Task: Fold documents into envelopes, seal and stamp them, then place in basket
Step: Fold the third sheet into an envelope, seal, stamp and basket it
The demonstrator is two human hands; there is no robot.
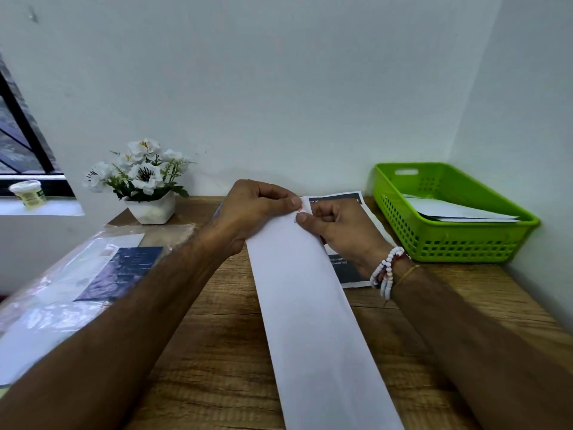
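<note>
Under right hand [338, 234], "(nearby)" sheet [352, 274]

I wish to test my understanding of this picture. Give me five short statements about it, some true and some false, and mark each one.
1. Both the left hand and the right hand pinch the far end of the white envelope. True.
2. The green basket holds nothing. False: white papers lie in it.
3. The flower pot stands to the right of the basket. False: it stands at the far left of the wooden table.
4. A printed sheet lies under the right hand. True.
5. The beaded bracelet is on the left wrist. False: it is on the right wrist.
</note>
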